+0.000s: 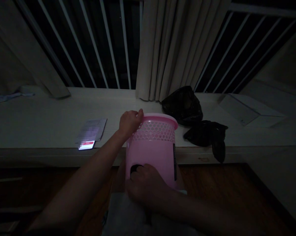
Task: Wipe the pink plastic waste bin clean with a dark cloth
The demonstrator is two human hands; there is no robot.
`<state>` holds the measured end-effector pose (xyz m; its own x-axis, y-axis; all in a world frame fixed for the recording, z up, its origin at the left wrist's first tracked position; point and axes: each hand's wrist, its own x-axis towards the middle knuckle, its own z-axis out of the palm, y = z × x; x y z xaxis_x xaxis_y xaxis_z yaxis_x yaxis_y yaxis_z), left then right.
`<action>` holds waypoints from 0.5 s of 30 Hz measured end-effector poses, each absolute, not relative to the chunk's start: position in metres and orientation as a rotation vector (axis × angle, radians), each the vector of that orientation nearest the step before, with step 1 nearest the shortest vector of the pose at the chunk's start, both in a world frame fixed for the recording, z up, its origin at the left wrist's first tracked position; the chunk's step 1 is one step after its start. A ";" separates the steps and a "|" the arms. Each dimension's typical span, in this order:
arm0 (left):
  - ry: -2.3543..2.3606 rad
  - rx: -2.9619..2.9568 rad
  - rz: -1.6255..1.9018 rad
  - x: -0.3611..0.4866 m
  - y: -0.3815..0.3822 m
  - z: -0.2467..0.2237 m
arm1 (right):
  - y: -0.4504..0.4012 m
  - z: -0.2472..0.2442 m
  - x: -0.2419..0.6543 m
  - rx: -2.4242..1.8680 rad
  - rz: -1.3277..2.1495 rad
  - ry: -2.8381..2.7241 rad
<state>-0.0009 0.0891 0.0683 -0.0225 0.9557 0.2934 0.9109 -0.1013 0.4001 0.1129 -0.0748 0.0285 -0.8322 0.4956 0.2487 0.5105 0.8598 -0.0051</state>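
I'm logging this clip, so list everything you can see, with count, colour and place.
basket: one, pink, lattice band under the rim, in front of the ledge, between both hands
black bags: two, on the ledge right of the basket, one hanging over the edge
phone: one, screen lit, at the ledge's front edge, left
paper: one, pale, behind the phone
flat sheet: one, white, far right of the ledge
ledge: one, white, below the window
curtain: pale, centre
window bars: white, against dark
floor: brown wood
left hand: grips the basket's rim
right hand: on the basket's lower side
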 end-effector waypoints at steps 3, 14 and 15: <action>2.038 2.134 0.778 -0.001 0.089 0.068 | -0.053 0.038 0.115 -0.871 -0.115 -2.754; 2.051 2.149 0.798 0.001 0.090 0.067 | -0.033 0.036 0.157 -1.082 -0.214 -2.371; 2.046 2.151 0.799 0.001 0.090 0.067 | -0.036 0.031 0.161 -1.094 -0.212 -2.321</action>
<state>0.0010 0.0901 0.0669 -0.0196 0.9477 0.3186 0.9128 -0.1131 0.3925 0.1611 -0.0363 0.0311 -0.5107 0.6621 0.5484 0.7506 0.6544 -0.0910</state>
